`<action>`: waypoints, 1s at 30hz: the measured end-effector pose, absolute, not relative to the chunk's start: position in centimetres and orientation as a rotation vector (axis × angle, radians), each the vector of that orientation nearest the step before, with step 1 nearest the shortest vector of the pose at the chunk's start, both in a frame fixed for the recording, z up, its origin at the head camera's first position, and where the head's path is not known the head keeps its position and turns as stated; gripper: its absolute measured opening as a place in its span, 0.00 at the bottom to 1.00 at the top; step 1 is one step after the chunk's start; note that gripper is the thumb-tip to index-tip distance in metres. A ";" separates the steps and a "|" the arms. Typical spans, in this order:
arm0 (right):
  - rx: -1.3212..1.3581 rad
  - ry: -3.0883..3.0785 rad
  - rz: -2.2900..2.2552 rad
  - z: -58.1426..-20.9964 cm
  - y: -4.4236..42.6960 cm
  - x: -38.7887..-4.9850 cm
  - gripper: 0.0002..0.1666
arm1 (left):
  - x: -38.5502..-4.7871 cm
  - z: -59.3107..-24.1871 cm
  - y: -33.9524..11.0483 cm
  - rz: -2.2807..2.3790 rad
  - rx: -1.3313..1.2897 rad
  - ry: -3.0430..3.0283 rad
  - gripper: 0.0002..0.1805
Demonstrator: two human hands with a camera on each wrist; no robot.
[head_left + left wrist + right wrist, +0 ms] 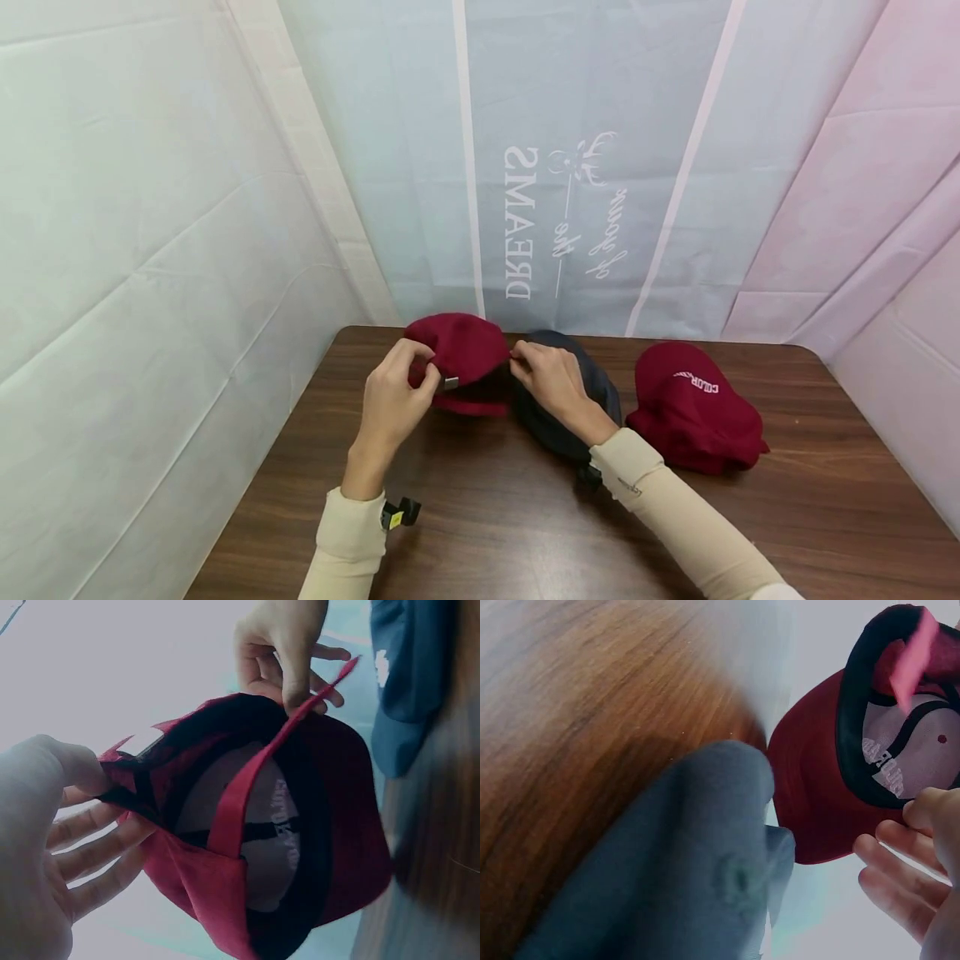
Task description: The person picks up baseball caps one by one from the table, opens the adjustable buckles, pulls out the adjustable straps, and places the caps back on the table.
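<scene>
"Cream sleeves (690, 510) nearest us. What do we log for the grip?"

"Both clamped on one red cap (465, 346): left hand (393, 387) pinches its edge by the silvery clasp (451, 383), right hand (551, 375) pinches the rim across from it."

"And we place that cap where?"

"Between the hands, far left of the table (465, 517), opening toward us. Touching down or not, we can't tell. Strap (238, 799) crosses the opening, one end loose."

"Others?"

"Dark cap (551, 433) just right, partly behind the right hand; second red cap (693, 408) further right."
</scene>
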State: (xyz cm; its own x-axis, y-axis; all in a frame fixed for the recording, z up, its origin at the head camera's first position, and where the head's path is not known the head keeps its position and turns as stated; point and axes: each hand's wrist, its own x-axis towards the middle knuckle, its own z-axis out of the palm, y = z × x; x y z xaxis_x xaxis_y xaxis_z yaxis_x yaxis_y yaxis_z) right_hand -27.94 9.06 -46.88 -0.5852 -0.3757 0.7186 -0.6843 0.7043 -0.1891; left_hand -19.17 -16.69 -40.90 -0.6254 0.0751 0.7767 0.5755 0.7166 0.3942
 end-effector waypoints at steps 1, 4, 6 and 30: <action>0.797 -2.261 0.601 -46.9 9.1 -27.9 0.05 | -19.1 -41.1 -16.7 -0.818 -0.496 -2.159 0.08; 0.785 -2.328 0.606 -47.1 9.2 -27.9 0.01 | -19.0 -41.6 -16.8 -0.807 -0.524 -2.199 0.08; 0.776 -2.370 0.608 -47.3 9.3 -27.9 0.02 | -19.0 -42.1 -16.9 -0.798 -0.546 -2.231 0.09; 0.804 -2.782 0.614 -48.5 8.9 -27.8 0.21 | -19.7 -46.7 -16.4 -0.725 -0.539 -2.670 0.09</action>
State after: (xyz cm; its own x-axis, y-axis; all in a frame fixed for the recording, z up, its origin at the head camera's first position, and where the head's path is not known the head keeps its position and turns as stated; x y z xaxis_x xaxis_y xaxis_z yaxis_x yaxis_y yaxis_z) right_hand -27.77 8.93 -48.55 -0.8372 -0.4691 0.2813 -0.5439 0.7682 -0.3376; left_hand -19.70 -16.36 -46.66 -0.8770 0.2709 0.3967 0.4344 0.7998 0.4142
